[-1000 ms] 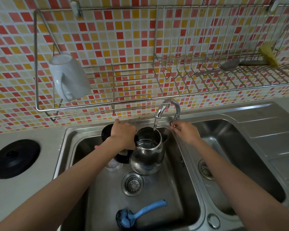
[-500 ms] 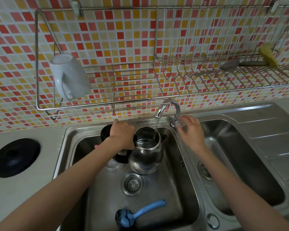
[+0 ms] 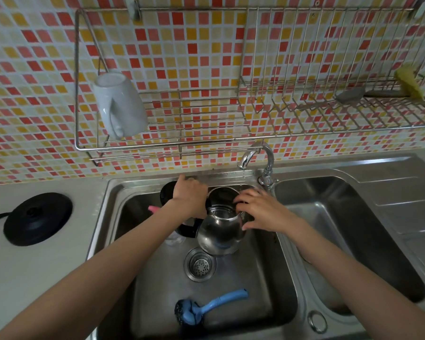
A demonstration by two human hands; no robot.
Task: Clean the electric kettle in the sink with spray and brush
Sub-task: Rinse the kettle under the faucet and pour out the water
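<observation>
The shiny kettle (image 3: 220,233) is held in the left bowl of the sink (image 3: 263,312), just above the round drain (image 3: 200,264) and a little below the tap (image 3: 253,157). The kettle's lid is open, and some water can be seen inside. The black handle is gripped by the left hand (image 3: 190,198), with the fingers closed tight around it. The right hand (image 3: 258,211) is laid on the rim and side of the kettle, with the fingers spread out and only lightly curled, so the kettle is steadied more than grabbed. No stream of water is seen coming from the tap, only what may be a small drip. The blue brush (image 3: 207,306) is left lying at the near end of the same bowl, well apart from both hands, so it is not being used yet. A bottle with a pink top (image 3: 153,209) is partly hidden under the left arm; it may be the spray, but that cannot be told for sure. It looks as if the kettle has been wetted or filled, and the scrubbing with the brush and a last rinse are likely still to be done.
</observation>
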